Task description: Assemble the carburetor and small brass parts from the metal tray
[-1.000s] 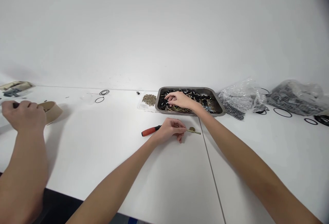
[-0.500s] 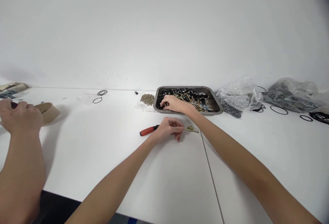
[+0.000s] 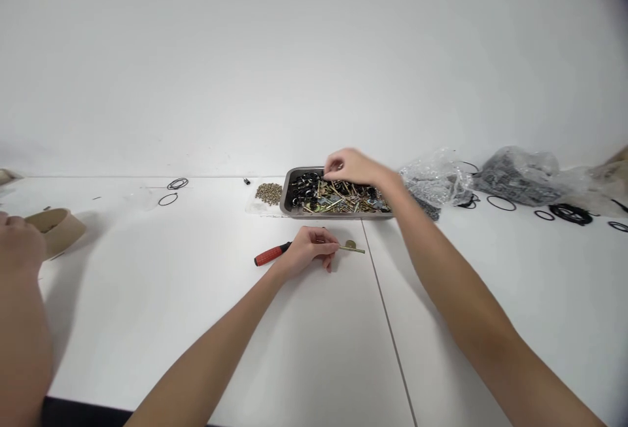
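My left hand (image 3: 314,248) is closed on a thin brass-coloured rod (image 3: 354,250) just above the white table. A small round brass-coloured piece (image 3: 350,244) shows beside the rod; I cannot tell whether the two are joined. Behind this hand lies a screwdriver-like tool with a red and black handle (image 3: 269,256), its front end hidden. Over the back of the grey metal tray (image 3: 285,199) hangs my right hand (image 3: 349,164), fingers curled together at their tips. What they pinch, if anything, is too small to tell. Black rings, brass-coloured rods and flat metal bits (image 3: 338,197) fill the tray.
Small brass-coloured pieces (image 3: 269,193) lie on plastic left of the tray. Clear bags of dark parts (image 3: 515,175) and black rings (image 3: 501,203) sit to the right. At far left, another person's hand (image 3: 18,244) is beside a tan bowl (image 3: 61,232).
My right hand has risen out of the left part of the tray and moved rightward. The view has turned slightly right. My left hand keeps its hold on the rod.
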The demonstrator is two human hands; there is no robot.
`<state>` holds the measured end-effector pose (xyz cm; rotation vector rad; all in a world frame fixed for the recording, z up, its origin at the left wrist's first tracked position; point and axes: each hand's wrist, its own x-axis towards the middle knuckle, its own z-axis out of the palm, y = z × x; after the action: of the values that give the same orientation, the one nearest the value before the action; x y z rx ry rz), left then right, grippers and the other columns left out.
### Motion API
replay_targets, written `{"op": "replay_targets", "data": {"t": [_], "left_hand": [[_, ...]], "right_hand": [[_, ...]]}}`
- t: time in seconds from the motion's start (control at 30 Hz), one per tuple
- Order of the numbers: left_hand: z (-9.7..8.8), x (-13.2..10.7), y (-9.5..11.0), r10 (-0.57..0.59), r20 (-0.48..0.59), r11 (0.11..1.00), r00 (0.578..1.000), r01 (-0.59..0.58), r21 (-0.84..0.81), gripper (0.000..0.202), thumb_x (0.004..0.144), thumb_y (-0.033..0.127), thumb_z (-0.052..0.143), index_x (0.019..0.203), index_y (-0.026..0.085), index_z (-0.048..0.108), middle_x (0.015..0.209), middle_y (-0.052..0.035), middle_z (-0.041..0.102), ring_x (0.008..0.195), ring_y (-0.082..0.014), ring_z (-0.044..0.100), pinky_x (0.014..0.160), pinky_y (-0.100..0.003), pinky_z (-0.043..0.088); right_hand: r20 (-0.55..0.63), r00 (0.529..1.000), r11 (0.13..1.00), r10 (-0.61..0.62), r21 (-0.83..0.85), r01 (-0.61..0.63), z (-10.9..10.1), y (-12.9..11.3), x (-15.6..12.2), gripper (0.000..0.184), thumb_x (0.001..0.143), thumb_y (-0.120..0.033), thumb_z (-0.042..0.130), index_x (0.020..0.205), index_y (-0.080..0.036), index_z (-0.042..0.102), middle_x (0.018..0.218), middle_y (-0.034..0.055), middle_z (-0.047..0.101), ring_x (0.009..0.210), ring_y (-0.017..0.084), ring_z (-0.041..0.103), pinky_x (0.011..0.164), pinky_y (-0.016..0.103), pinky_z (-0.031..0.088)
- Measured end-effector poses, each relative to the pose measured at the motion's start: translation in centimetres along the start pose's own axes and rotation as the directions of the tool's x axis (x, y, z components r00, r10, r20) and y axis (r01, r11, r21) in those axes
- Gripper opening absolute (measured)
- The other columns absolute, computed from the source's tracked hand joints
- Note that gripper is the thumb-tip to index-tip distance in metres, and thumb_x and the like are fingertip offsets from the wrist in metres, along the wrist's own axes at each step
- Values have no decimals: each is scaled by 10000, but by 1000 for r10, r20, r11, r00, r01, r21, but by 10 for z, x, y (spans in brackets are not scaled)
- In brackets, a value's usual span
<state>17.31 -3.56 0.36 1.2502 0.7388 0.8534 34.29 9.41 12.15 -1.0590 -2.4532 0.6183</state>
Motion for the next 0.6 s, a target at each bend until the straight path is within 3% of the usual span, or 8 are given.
{"op": "replay_targets", "data": {"t": [0.07,0.17,0.27,0.33,0.37,0.43,0.5,0.6], "left_hand": [[0,0,0,-10,6,1000,1000,10,-2,216,776,298,709,821,102,629,599,-29,571,514,-125,534,560,-297,468],[1,-2,1,-17,12,1000,1000,17,-14,204,777,297,706,824,112,635,608,-21,561,526,-114,520,571,-290,465],[1,-2,1,-18,1,1000,1000,18,-8,202,779,297,702,830,113,638,610,-21,555,529,-113,514,570,-288,465],[1,-2,0,-19,-2,1000,1000,19,-2,198,785,294,695,835,112,638,610,-23,557,525,-115,513,568,-293,471],[1,-2,0,-18,-1,1000,1000,18,2,195,788,292,690,834,111,636,607,-24,558,523,-118,515,567,-295,474],[0,-1,-1,-12,6,1000,1000,12,6,189,794,288,684,829,110,630,599,-25,558,518,-122,521,564,-296,474],[0,-1,-2,-8,11,1000,1000,8,7,186,797,283,682,825,108,625,596,-26,559,515,-125,529,564,-294,473],[0,0,-1,-12,-6,1000,1000,12,11,197,792,285,690,825,104,620,602,-28,562,516,-132,548,560,-287,468]], "right_hand": [[-161,984,997,71,-9,-73,-46,5,-26,159,776,-235,680,909,-149,690,954,71,683,830,163,621,753,290,481],[-268,904,934,333,-37,-355,-103,17,-76,244,817,-219,652,1058,-186,676,882,65,690,769,159,634,722,315,475],[-286,714,727,639,-80,-682,-131,39,-120,169,842,-196,619,983,-177,710,841,90,699,726,159,637,720,345,456],[-208,594,598,777,-48,-800,-135,57,-136,150,826,-165,629,943,-146,722,843,125,706,710,158,645,739,348,458],[-168,568,575,805,-11,-818,-134,67,-140,155,826,-159,627,947,-134,721,855,140,709,712,156,651,747,338,463],[-108,570,578,814,69,-813,-126,86,-140,177,827,-157,615,972,-121,710,876,156,713,725,147,662,745,299,478],[-91,608,614,789,52,-788,-115,104,-131,185,796,-147,622,957,-123,708,854,139,717,704,138,663,701,260,487],[-189,714,703,674,-133,-699,-97,125,-110,144,696,-123,657,821,-132,727,725,94,705,589,136,631,591,240,465]]}}
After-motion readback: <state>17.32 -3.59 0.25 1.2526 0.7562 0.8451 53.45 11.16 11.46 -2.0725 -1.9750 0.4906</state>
